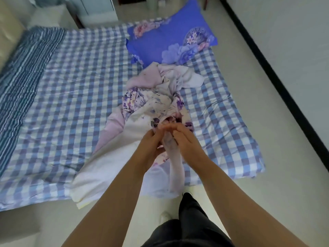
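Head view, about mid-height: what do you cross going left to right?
Striped blanket → checked sheet → floral cloth → checked sheet again → pale floor → black strip. Blue pillow left out: it overlaps the cloth's span.

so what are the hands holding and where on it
The left hand and right hand both grip the floral cloth by a bunched-up fold at its near end.

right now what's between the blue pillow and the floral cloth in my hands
Head view: a crumpled pink and white cloth heap lies on the checked sheet between the blue pillow and the floral cloth.
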`<control>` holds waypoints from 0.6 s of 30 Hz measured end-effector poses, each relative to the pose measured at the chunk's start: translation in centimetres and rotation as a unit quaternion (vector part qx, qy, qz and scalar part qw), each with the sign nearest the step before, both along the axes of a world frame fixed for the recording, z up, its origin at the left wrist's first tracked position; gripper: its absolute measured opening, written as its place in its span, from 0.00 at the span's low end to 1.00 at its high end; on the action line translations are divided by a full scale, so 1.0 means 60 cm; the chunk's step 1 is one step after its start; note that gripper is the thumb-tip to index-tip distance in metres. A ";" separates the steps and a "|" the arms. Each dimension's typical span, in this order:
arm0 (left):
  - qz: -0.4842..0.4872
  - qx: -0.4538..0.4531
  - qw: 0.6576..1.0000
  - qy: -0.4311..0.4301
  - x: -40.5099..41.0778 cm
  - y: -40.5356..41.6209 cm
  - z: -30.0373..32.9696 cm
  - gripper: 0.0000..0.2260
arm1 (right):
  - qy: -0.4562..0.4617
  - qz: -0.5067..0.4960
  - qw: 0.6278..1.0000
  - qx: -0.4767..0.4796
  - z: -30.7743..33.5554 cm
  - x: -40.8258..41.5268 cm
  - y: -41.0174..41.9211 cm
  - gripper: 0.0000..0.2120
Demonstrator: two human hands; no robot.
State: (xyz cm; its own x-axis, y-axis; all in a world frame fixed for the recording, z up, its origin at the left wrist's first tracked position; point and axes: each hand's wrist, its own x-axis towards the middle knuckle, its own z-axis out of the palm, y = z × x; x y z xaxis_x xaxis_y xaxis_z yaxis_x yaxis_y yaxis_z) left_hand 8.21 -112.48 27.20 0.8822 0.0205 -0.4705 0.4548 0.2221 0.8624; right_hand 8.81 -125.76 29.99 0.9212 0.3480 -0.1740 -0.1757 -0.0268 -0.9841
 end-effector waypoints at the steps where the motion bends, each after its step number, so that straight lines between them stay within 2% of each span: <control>1: 0.012 0.031 0.999 -0.011 -0.007 0.003 0.007 0.13 | 0.018 0.001 1.000 0.019 0.011 -0.002 0.002 0.15; 3: 0.057 0.094 0.994 -0.023 -0.018 0.008 0.020 0.11 | 0.079 -0.033 0.993 0.085 0.023 -0.003 0.005 0.12; 5: 0.085 0.136 0.987 -0.025 -0.025 0.012 0.044 0.09 | 0.129 -0.129 0.975 0.128 0.023 -0.002 0.002 0.11; 7: 0.090 0.138 0.986 -0.029 -0.029 0.015 0.073 0.08 | 0.139 -0.176 0.972 0.070 0.020 -0.006 -0.008 0.15; 9: 0.081 0.140 0.986 -0.044 -0.034 0.016 0.103 0.07 | 0.158 -0.111 0.981 0.020 0.019 -0.016 -0.013 0.17; 10: 0.076 0.138 0.986 -0.052 -0.037 0.015 0.117 0.05 | 0.196 -0.057 0.979 0.023 0.019 -0.022 -0.009 0.14; 12: 0.083 0.118 0.988 -0.060 -0.039 0.017 0.137 0.06 | 0.252 -0.001 0.967 0.043 0.010 -0.029 0.000 0.17; 15: 0.114 0.101 0.987 -0.047 -0.027 0.027 0.157 0.10 | 0.227 -0.084 0.967 0.083 0.022 -0.015 0.015 0.10; 16: 0.128 0.080 0.988 -0.043 -0.022 0.031 0.163 0.11 | 0.201 -0.114 0.971 0.060 0.035 -0.006 0.012 0.07; 18: 0.149 0.018 0.987 -0.053 -0.014 0.042 0.174 0.11 | 0.127 -0.158 0.979 0.008 0.067 0.028 -0.005 0.08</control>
State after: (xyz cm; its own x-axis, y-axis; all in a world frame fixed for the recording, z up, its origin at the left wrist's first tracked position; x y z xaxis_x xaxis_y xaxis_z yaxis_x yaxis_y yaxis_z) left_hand 7.38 -109.96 37.66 0.8785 0.3016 -0.3704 0.2806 0.3018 0.9111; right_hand 10.48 -126.07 34.03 0.9110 0.0565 -0.4085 -0.4120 0.0839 -0.9073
